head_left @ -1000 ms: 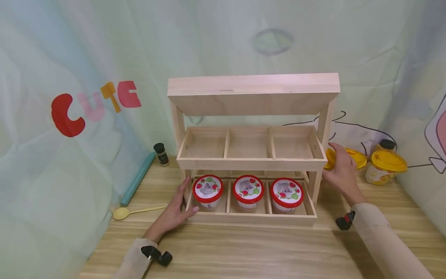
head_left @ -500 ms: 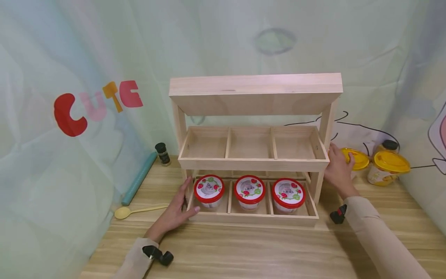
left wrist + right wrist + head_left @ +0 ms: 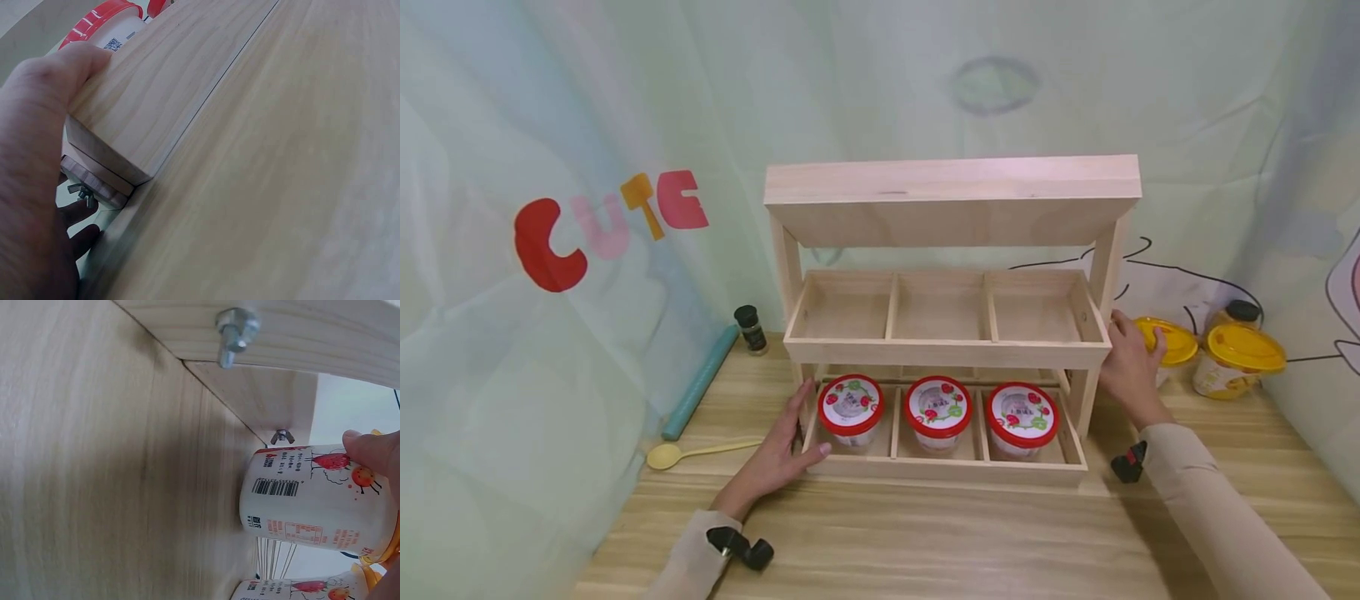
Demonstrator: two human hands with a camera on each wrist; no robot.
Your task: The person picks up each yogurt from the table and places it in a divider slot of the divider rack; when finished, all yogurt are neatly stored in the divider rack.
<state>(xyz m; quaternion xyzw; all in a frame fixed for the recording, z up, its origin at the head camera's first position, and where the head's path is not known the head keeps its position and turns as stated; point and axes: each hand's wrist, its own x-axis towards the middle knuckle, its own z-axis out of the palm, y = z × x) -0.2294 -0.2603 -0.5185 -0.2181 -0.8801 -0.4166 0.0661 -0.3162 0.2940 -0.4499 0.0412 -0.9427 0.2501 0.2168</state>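
Observation:
A pale wooden tiered rack (image 3: 947,354) stands centrally in the head view. Three red-lidded tubs (image 3: 938,408) occupy its lower tray, one per compartment. My left hand (image 3: 772,458) grips that tray's left front corner, thumb over the front edge; the left wrist view shows the thumb (image 3: 81,59) there. Beside the rack's right post, my right hand (image 3: 1133,367) holds a white tub with fruit prints and a barcode. In the right wrist view this tub (image 3: 312,500) stands on the tabletop against the rack, thumb on its side. The head view hides it, and most right fingers are hidden.
More yellow-lidded tubs (image 3: 1238,358) stand right of the rack, near a black-capped jar (image 3: 1240,312). At left are a yellow spoon (image 3: 666,455), a teal roll (image 3: 700,387) and a small black-capped bottle (image 3: 750,329). Wing nuts (image 3: 237,328) protrude from the rack's side.
My right hand has moved left toward the rack's right post, and the yellow lid beside it has gone out of sight. My left hand has stayed on the tray corner.

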